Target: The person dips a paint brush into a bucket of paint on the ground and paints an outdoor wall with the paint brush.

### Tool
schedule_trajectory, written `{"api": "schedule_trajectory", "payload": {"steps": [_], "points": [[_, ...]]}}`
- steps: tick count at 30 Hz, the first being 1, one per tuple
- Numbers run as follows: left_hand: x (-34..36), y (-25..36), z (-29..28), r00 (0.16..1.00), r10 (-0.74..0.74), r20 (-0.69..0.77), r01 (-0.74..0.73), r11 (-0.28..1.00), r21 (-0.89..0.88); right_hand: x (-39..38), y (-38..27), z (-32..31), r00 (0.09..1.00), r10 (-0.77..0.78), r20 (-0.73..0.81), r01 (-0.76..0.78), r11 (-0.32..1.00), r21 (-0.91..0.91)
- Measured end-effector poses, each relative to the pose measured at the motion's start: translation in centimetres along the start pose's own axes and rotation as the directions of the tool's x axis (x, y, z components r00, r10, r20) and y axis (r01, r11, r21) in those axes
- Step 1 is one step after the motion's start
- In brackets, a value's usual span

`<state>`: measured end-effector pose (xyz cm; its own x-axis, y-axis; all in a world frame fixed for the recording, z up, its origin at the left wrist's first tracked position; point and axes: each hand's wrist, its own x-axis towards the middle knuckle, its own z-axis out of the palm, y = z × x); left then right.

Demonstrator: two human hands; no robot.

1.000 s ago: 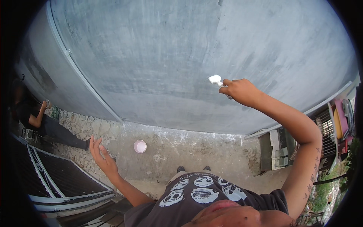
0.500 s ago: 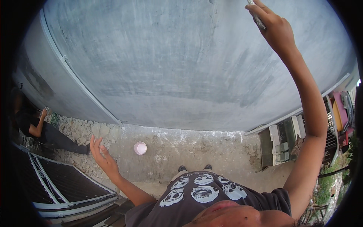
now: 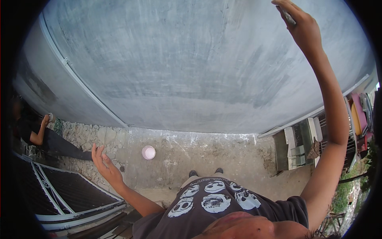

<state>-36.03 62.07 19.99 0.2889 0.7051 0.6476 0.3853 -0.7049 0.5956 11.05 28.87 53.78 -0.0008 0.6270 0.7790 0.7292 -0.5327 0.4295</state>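
Note:
High on the right, my right hand (image 3: 305,30) is raised in front of a grey-painted wall (image 3: 191,71). Its fingers wrap round a pale, paint-smeared tool handle (image 3: 287,16); the tool's working end lies out of view past the top edge. My left hand (image 3: 106,165) hangs in the air at lower left with its fingers apart and nothing in them. Beyond it, on the concrete ground near the wall's foot, stands a small pinkish-white bucket (image 3: 148,152).
At far left another person (image 3: 36,133) in dark clothes stands by the rubble (image 3: 93,137), holding something small and round. A dark metal gate (image 3: 59,191) is at lower left. Glass-sided boxes (image 3: 296,149) stand at right, and a pale pipe (image 3: 85,85) runs along the wall.
My right hand has moved to the right and slightly down with the tool. My left hand has shifted a little left, still with its fingers apart.

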Motion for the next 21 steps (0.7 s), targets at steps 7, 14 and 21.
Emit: {"api": "schedule_trajectory", "payload": {"steps": [7, 14, 21], "points": [[-1.3, -1.4, -0.4, 0.999, -0.046, -0.024, 0.047, 0.999, 0.023, -8.6, -2.1, 5.1, 0.950, 0.025, 0.311, -0.026, 1.000, 0.000], [-0.9, -1.7, -1.5, 0.997, -0.054, -0.047, 0.057, 0.996, 0.065, -16.1, -8.2, 7.7, 0.698, -0.103, 0.709, -0.150, 0.947, 0.286], [-1.2, -0.4, -1.2, 0.993, -0.082, -0.082, 0.083, 0.996, 0.018, -0.1, -2.5, 0.5, 1.000, 0.000, -0.027, 0.003, 0.994, 0.111]]}}
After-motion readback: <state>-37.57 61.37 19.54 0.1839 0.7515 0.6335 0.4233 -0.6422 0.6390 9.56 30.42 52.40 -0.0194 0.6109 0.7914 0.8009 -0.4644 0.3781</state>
